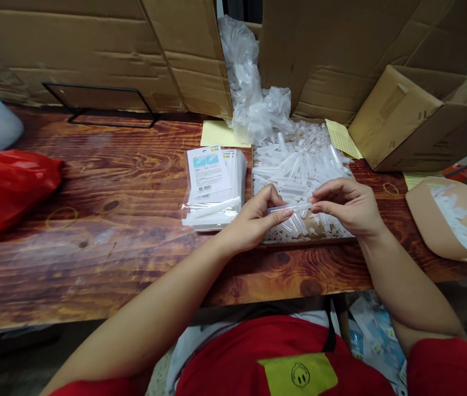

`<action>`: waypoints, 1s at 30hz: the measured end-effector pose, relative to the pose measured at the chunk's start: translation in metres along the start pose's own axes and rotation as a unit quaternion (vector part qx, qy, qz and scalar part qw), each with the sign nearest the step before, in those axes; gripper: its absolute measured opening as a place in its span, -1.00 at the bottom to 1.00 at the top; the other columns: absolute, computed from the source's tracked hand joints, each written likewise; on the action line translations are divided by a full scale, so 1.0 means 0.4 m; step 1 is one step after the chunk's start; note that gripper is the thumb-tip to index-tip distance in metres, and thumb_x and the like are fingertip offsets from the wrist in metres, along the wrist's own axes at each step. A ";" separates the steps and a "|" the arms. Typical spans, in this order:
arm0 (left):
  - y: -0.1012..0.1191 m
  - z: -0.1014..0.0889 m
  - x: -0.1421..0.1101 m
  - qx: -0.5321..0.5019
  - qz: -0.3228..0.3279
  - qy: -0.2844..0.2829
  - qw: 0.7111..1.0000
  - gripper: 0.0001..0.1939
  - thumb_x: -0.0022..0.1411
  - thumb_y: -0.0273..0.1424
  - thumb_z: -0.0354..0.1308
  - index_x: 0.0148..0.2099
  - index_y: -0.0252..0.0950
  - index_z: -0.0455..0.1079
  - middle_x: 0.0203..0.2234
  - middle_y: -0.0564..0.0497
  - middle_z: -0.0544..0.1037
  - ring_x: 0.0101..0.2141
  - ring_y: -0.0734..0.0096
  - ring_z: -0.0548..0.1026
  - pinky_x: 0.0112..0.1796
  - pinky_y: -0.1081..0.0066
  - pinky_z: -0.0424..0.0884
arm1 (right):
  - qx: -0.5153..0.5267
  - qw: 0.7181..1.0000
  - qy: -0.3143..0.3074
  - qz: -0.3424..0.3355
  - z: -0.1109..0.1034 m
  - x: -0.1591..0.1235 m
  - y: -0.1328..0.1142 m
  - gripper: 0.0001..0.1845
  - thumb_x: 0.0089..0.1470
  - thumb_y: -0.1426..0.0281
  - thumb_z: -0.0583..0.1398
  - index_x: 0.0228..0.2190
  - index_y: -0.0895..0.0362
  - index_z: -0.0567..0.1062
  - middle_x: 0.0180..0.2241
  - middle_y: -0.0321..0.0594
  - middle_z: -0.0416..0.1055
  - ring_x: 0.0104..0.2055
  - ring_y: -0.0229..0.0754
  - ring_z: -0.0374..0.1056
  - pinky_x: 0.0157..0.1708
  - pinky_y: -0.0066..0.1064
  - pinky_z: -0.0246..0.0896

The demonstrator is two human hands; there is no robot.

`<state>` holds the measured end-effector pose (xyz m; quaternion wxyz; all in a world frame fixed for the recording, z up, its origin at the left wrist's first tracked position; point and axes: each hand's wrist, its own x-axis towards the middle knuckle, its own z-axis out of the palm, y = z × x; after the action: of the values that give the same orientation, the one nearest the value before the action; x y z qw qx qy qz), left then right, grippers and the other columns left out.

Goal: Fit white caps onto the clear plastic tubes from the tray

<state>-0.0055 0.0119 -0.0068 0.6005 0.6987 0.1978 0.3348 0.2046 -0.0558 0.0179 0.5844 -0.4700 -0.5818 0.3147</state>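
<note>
A slim clear plastic tube (pixel 279 209) lies level between my two hands. My left hand (pixel 253 217) is closed round its left end, thumb along the top. At the other end, my right hand (pixel 346 206) pinches the tip between thumb and fingers. Both hands are over a shallow cardboard tray (pixel 311 242) heaped with many similar clear plastic pieces (pixel 299 165). Just left of the tray, a stack of printed packaging cards (pixel 212 170) in clear sleeves lies on the wooden table.
Crumpled clear plastic (pixel 253 99) rises behind the tray. An open cardboard box (pixel 406 121) stands back right, and a tan bin (pixel 435 220) holds white strips. A black wire stand (pixel 105 104), a red plastic bag (pixel 10 187) and a rubber band (pixel 61 217) are at left.
</note>
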 end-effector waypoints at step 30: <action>-0.021 0.005 -0.033 0.322 0.220 0.018 0.921 -0.79 0.22 -0.57 0.12 -0.13 -0.27 0.21 -0.45 0.02 0.40 -0.47 0.42 0.41 -0.46 0.43 0.34 | -0.476 0.811 -0.305 0.153 -0.145 0.037 -0.007 -0.90 0.04 0.55 0.29 -0.46 0.15 0.59 -0.38 -0.15 0.51 -0.28 -0.09 0.42 -0.23 -0.32 0.20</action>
<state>-0.0122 0.0031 -0.0183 0.2506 0.8741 0.1468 0.3895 0.2626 -0.0538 0.0332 0.0245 -0.6523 -0.7275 0.2111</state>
